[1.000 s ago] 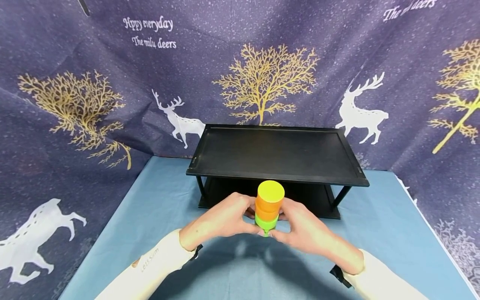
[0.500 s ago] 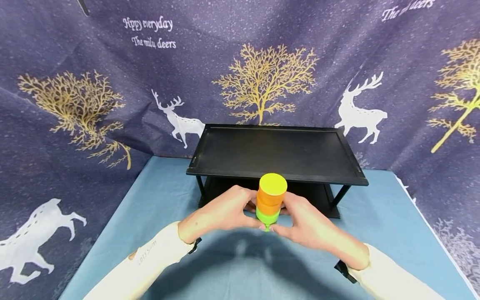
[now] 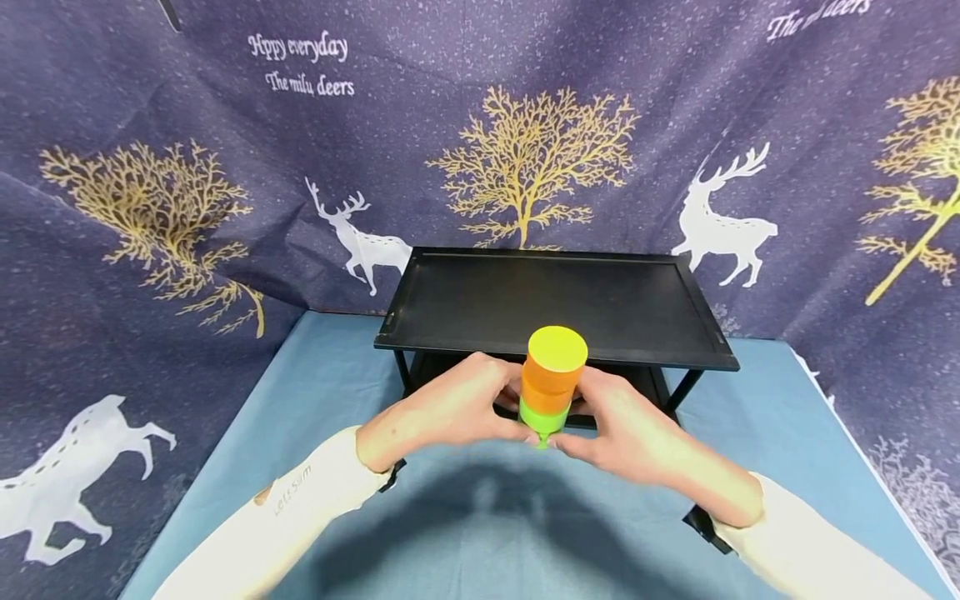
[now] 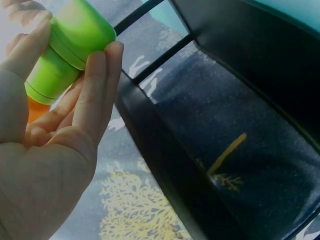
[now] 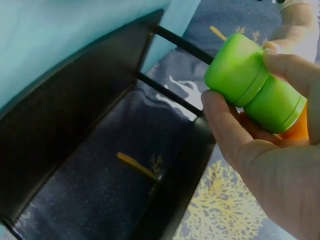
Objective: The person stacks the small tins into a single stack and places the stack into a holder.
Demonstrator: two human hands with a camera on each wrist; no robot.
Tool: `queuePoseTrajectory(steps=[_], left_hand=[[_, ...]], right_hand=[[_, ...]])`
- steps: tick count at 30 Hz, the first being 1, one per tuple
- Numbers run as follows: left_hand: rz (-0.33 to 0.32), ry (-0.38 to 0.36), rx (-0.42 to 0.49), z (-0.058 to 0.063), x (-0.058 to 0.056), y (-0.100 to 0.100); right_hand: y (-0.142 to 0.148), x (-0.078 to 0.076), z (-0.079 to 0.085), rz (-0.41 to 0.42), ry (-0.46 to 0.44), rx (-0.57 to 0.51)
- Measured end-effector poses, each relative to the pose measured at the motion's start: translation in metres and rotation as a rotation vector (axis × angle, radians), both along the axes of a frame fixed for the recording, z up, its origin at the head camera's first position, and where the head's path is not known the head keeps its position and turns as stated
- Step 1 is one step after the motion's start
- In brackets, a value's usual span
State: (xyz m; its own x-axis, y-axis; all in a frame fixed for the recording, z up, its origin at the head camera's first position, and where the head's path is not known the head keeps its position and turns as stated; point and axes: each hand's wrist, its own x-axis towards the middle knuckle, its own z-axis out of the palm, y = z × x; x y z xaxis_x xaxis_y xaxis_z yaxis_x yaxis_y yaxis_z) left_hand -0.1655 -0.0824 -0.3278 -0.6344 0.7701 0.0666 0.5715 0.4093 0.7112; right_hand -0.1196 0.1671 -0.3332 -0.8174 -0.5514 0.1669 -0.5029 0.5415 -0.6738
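Observation:
A stack of coloured plastic cups (image 3: 550, 383) stands nearly upright between both hands, in front of a black two-tier rack (image 3: 555, 300). In the head view it has a round yellow top, an orange middle and a green lower end with a small tab. My left hand (image 3: 468, 400) grips its left side, and my right hand (image 3: 626, 421) grips its right side, thumbs close together at the tab. From the left wrist, the green end (image 4: 72, 47) shows between thumb and fingers. The right wrist view also shows the green end (image 5: 252, 82), with fingertips against it.
Blue cloth (image 3: 450, 533) covers the table. The rack's lower shelf is partly hidden behind the hands. A dark patterned curtain (image 3: 360, 133) with deer and trees hangs behind and at the sides.
Both hands have lifted the cup stack, shifting it up and slightly right in the head view, so its yellow top now overlaps the rack's upper board. The grip stays the same.

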Motion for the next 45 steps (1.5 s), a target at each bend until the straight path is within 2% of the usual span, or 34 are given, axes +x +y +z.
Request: queuePoseTrajectory(steps=[10, 19, 32, 45], left_hand=[[-0.004, 0.028, -0.024, 0.019, -0.003, 0.003], [-0.01, 0.055, -0.032, 0.031, -0.007, 0.004], [-0.007, 0.08, -0.044, 0.049, -0.014, 0.005], [-0.027, 0.089, -0.05, 0.064, -0.027, 0.01]], right_hand=[[0.002, -0.003, 0.018, 0.001, 0.021, 0.01], [0.003, -0.007, 0.029, 0.016, 0.001, 0.005], [0.005, -0.012, 0.047, 0.012, 0.025, -0.009], [0.009, -0.024, 0.058, 0.006, 0.049, -0.011]])
